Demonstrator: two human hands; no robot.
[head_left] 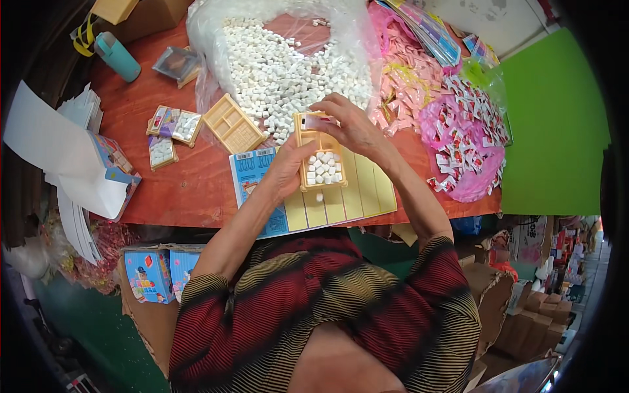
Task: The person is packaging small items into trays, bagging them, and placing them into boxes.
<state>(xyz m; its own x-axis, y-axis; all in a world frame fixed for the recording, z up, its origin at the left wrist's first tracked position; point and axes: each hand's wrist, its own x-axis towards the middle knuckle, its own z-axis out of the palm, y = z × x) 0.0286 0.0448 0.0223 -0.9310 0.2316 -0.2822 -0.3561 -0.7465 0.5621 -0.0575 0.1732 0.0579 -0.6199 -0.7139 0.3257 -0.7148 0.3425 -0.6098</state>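
Note:
My left hand [287, 171] is wrapped round the side of a tan plastic tray [302, 142] divided into compartments. Small white cubes [324, 168] lie in its near compartment. At the tray's far end my right hand [349, 126] pinches a small white and purple printed packet [316, 122], its fingers partly covering it. Beneath the tray is a blue and yellow printed sheet [367, 190], with one loose white cube [319, 197] just in front of the tray. Another tan tray [234, 124], with bare compartments, lies to the left of my hands.
Beyond my hands, a clear bag [216, 46] spreads round many white cubes. Pink packets [409, 72] and a pink bag of red-white sachets [462, 147] lie right. Filled trays [175, 124], a teal bottle [118, 57] and a box with papers [111, 164] stand left.

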